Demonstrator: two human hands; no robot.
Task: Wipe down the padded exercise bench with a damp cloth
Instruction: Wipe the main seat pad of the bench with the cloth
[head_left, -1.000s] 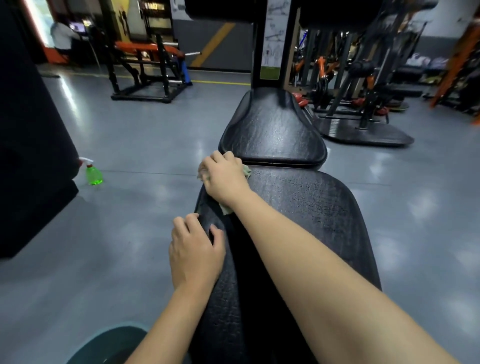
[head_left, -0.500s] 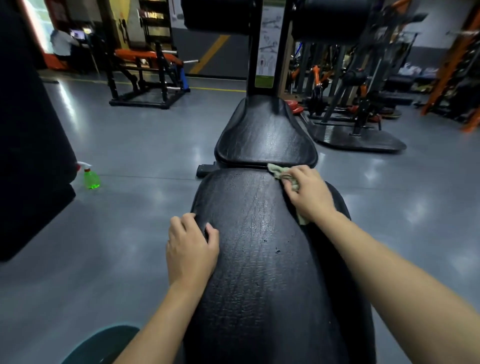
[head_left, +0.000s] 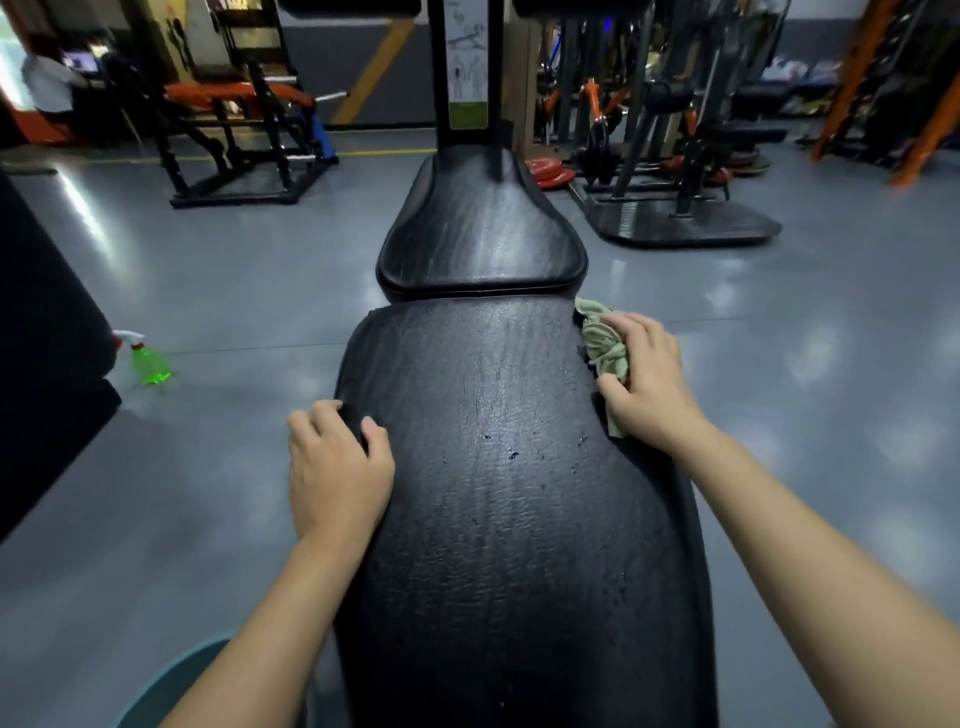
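My right hand (head_left: 644, 379) clutches the cloth (head_left: 602, 343) at the bench (head_left: 493, 467) edge; left hand (head_left: 335, 467) hooks the opposite edge (thumb atop).

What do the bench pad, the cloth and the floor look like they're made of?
Bench pad: likely black vinyl or faux leather, with a creased grain and a wet sheen. Cloth: soft pale green fabric in bunched folds. Floor: grey, glossy, probably coated concrete; it reflects lights.

Single wide-angle head view: faces forward and down, close above left hand (head_left: 337, 467) and right hand (head_left: 644, 384), along the surface (head_left: 493, 519) between them.
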